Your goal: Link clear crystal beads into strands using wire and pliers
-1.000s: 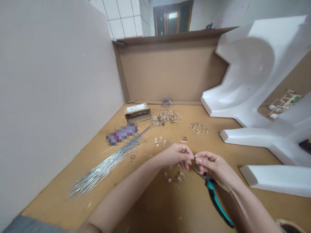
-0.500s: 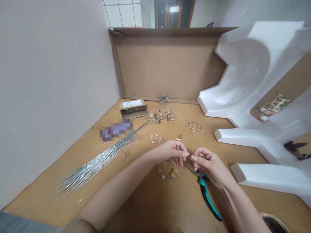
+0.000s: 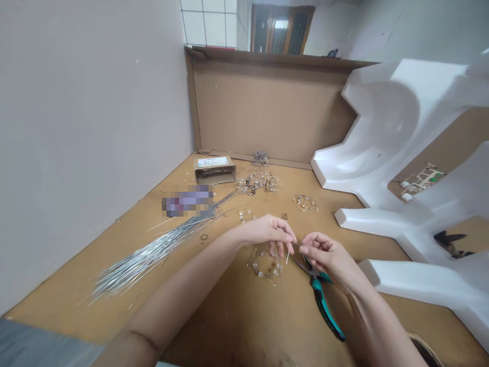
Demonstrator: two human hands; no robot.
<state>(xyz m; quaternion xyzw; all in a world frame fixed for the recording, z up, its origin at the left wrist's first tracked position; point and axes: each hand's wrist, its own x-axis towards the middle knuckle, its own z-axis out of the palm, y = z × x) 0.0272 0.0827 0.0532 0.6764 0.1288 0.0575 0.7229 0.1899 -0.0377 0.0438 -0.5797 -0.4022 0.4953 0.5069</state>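
Observation:
A short, thin piece of wire (image 3: pixel 288 254) is bent between my two hands, one end pointing down. My left hand (image 3: pixel 270 233) pinches it with thumb and forefinger, the other fingers hanging loose below. On its other side, my right hand (image 3: pixel 324 251) grips the wire between thumb and curled fingers. Pliers (image 3: pixel 324 308) with teal and black handles lie on the table below my right hand, jaws towards the left hand. Just below my left hand lies a ring of wire with clear beads (image 3: pixel 260 273).
A bundle of straight silver wires (image 3: pixel 141 257) fans out at left. Behind lie a small open cardboard box (image 3: pixel 215 171), a blurred purple packet (image 3: pixel 187 200) and piled wire pieces (image 3: pixel 260 182). Another wire ring (image 3: pixel 305 203) sits right of centre. White foam packing (image 3: pixel 385 275) lines the right side.
The left fingers have spread slightly, and a straight wire end now shows below them. My right hand stays nearly in place. The whole view has tilted slightly.

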